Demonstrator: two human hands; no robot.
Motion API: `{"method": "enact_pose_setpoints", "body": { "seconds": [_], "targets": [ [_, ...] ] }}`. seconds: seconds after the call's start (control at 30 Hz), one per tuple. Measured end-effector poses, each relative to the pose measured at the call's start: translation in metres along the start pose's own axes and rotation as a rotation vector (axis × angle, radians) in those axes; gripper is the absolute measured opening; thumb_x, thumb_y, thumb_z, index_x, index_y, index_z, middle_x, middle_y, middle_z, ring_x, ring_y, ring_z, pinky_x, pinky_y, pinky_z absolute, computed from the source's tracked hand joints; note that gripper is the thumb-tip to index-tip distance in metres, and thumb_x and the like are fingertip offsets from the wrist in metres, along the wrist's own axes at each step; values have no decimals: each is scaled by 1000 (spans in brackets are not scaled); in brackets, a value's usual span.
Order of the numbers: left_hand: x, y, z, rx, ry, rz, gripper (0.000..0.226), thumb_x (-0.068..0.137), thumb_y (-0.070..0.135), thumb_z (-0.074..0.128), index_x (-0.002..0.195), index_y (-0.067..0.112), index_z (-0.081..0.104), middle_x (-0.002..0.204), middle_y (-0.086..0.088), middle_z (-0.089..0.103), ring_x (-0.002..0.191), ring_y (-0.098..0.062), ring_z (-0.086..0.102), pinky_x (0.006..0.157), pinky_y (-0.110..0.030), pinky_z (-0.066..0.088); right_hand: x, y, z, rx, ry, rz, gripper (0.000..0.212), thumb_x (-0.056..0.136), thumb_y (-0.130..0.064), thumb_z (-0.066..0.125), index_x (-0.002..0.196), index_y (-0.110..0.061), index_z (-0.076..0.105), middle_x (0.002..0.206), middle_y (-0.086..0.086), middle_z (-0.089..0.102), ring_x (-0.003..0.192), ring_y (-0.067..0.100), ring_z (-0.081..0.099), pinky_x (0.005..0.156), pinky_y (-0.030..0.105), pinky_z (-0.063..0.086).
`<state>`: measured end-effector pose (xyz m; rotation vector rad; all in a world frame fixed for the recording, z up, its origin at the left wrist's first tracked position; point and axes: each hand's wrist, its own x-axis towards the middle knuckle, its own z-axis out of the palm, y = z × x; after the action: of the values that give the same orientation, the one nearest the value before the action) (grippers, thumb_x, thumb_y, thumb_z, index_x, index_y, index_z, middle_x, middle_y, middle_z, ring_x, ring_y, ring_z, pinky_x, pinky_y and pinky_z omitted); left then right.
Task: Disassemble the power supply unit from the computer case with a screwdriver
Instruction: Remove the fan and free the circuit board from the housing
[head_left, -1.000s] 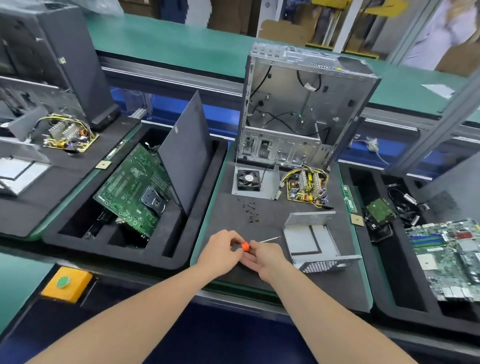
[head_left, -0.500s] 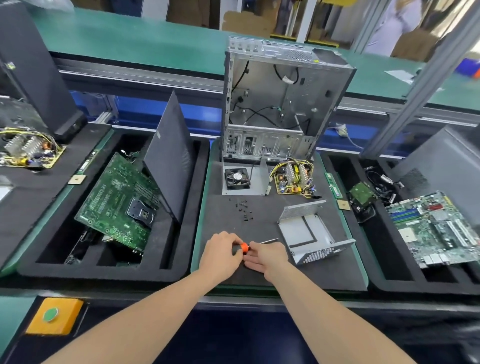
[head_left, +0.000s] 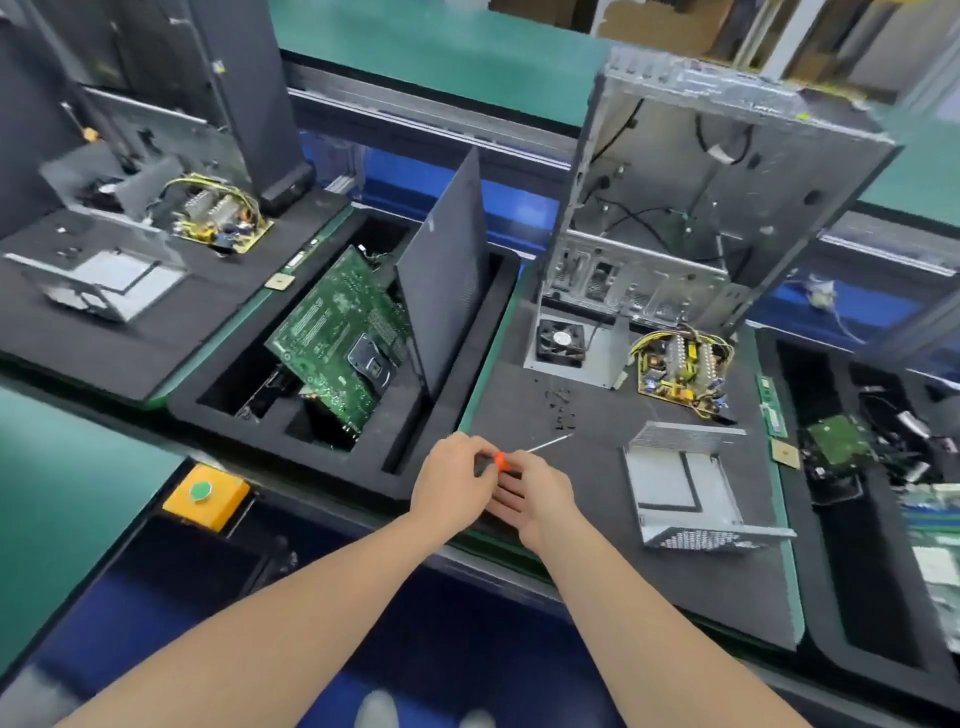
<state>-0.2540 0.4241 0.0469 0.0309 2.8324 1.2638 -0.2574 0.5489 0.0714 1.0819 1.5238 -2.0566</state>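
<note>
An orange-handled screwdriver lies between my hands at the front of the black mat, its thin shaft pointing up and right. My left hand grips the handle, and my right hand pinches it from the other side. The open metal computer case stands upright at the back of the mat. In front of it lie the power supply's parts: a fan on a metal plate, a yellow circuit board with wires, and the empty perforated metal housing. Several small black screws are scattered near the shaft's tip.
A foam tray on the left holds a green motherboard and a leaning dark side panel. Another case and power supply board sit far left. A yellow box with a green button is at the front. Trays of parts fill the right.
The camera view swung, so the whole bench now appears tilted and shifted right. My hands stay together on the screwdriver at the mat's front edge.
</note>
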Motion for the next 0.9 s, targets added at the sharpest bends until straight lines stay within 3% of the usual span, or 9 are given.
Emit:
{"method": "enact_pose_setpoints", "body": {
  "seconds": [0.17, 0.37, 0.47, 0.57, 0.77, 0.9],
  "targets": [
    [-32, -28, -42, -31, 205, -168, 18, 96, 25, 65, 110, 30, 75, 108, 6, 64, 103, -13, 61, 92, -35, 54, -10, 26, 57, -123, -149, -1, 17, 92, -11, 66, 106, -5, 73, 85, 13, 79, 77, 29, 79, 57, 36, 61],
    [-81, -90, -109, 20, 416, -354, 18, 96, 27, 64, 109, 31, 76, 107, 7, 63, 105, -13, 58, 90, -36, 53, -40, 80, 149, -289, -348, 39, 18, 95, -13, 66, 108, -2, 73, 91, 14, 80, 84, 28, 78, 76, 45, 65],
    [-106, -130, -150, 33, 503, -449, 16, 95, 31, 65, 108, 31, 75, 111, 8, 64, 105, -12, 60, 88, -34, 54, -57, 115, 203, -367, -420, 41, 16, 98, -13, 65, 107, -3, 73, 91, 14, 80, 83, 26, 78, 66, 38, 64],
    [-134, -174, -190, 59, 558, -552, 19, 95, 32, 65, 110, 29, 75, 108, 7, 59, 105, -17, 59, 91, -38, 52, -74, 154, 259, -433, -478, 70, 13, 95, -10, 66, 100, -1, 74, 86, 14, 79, 65, 19, 76, 55, 32, 60],
    [-192, -263, -258, 146, 595, -710, 18, 93, 27, 68, 107, 25, 78, 107, 0, 60, 107, -25, 57, 98, -39, 44, -103, 247, 357, -518, -546, 193, 8, 93, -5, 64, 95, -3, 72, 79, 14, 73, 58, 20, 68, 49, 30, 56],
    [-225, -313, -289, 161, 574, -783, 19, 93, 24, 66, 108, 24, 77, 110, -2, 60, 107, -26, 56, 99, -37, 40, -116, 299, 404, -574, -533, 234, 7, 89, 1, 68, 84, -4, 65, 60, 10, 69, 41, 16, 62, 43, 28, 52]
  ]
}}
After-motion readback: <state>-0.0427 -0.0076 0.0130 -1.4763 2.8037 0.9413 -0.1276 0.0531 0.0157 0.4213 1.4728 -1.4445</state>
